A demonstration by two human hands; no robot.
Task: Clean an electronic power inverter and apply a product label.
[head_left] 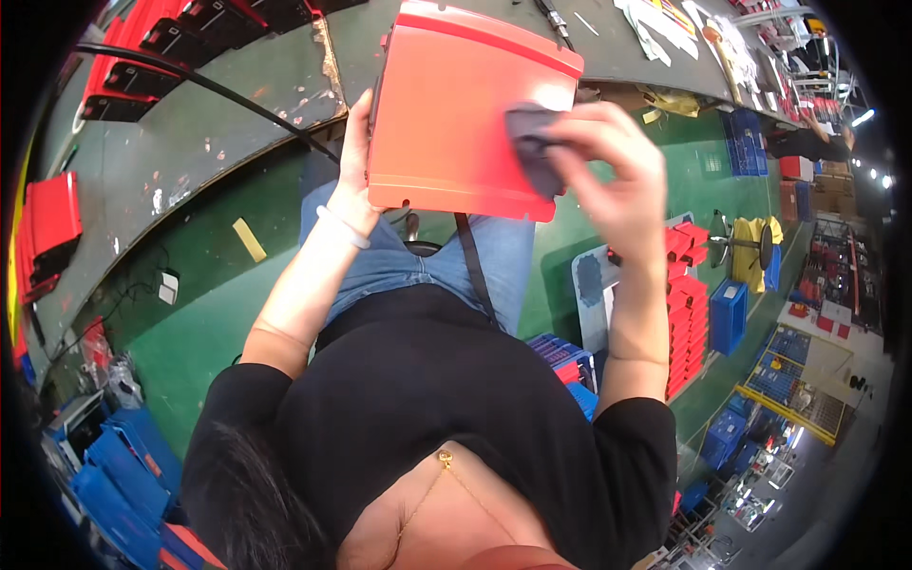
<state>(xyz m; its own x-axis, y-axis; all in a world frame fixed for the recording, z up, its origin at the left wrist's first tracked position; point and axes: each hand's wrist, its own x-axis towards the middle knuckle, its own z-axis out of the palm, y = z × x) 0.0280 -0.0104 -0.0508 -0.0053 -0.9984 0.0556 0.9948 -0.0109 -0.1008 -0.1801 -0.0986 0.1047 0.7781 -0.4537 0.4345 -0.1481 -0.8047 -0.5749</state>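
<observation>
- Red flanged panel (pixel 446 114): it is being held up in front of the workbench (pixel 275 81), with its far end overlapping the bench top in this view; whether the two are touching, one cannot tell.
- Left hand (pixel 357 166): it is gripping the panel by its left edge, on the person's side of the workbench.
- Right hand (pixel 613 161): it is pinching a dark grey cloth (pixel 535 152) narrowly between thumb and fingers, against the panel's right part, also on the person's side of the workbench. The hand is showing motion blur.
- Slip hazard: only the left hand is visibly gripping the panel itself. Uneven cloth pressure on the opposite side could be twisting it out of that grip, toward the floor before the workbench.
- Scratch hazard: grit, if the cloth is carrying any, could be marking the smooth red face under pressure.
- Snag hazard: the cloth is lying near the right edge; a notch or corner there could be catching the fabric or a finger.
- Impact hazard: a black-handled tool (pixel 551 14) is lying on the workbench near the panel's far end. A careless tilt could be striking it.
- Entanglement hazard: a black cable (pixel 214 84) is crossing the workbench toward the left hand; a lowered panel corner could be hooking it.
</observation>
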